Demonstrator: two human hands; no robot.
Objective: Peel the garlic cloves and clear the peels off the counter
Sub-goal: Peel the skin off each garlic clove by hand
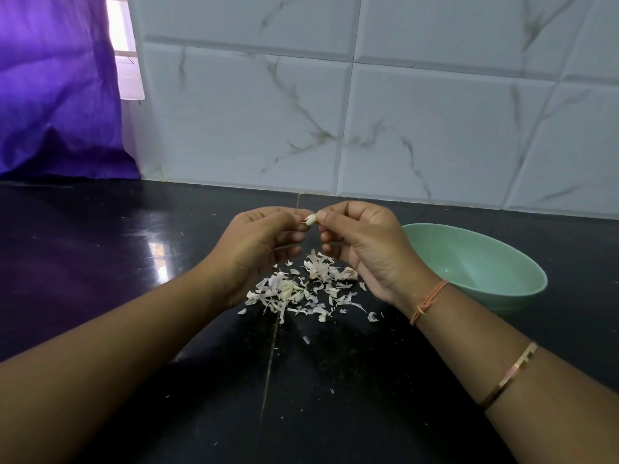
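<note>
A small pale garlic clove (310, 219) is held up above the black counter (100, 262), pinched between the fingertips of both hands. My left hand (261, 242) pinches its left end and my right hand (361, 242) pinches its right end, fingers curled. Below the hands lies a scatter of dry white garlic peels (301, 289), with a couple of unpeeled-looking pieces among them.
A pale green bowl (522, 289) stands on the counter right of my right wrist; its visible inside looks bare. A white marble-pattern tiled wall (368, 112) closes the back. A purple cloth (57, 95) hangs at the far left. A seam runs down the counter.
</note>
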